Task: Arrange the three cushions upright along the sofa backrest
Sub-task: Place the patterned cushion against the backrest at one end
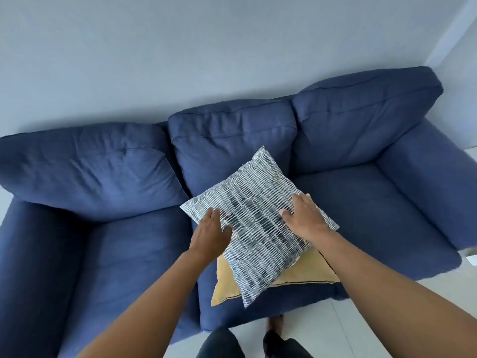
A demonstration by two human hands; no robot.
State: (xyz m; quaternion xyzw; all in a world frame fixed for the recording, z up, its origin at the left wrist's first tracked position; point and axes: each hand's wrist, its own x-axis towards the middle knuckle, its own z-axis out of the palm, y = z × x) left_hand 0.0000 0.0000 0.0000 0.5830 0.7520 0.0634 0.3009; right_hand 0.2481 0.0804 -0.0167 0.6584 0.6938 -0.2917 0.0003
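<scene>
A black-and-white patterned cushion lies turned like a diamond on the middle seat of the blue sofa. Its far corner leans against the middle backrest cushion. Under it a yellow cushion lies flat near the seat's front edge, mostly covered. My left hand grips the patterned cushion's left edge, fingers on top. My right hand rests flat on its right side, fingers spread. A third cushion is not in sight.
The sofa has three puffy back cushions and an armrest at each end, the right armrest wide and padded. A pale wall rises behind it. Light floor tiles and my legs show below.
</scene>
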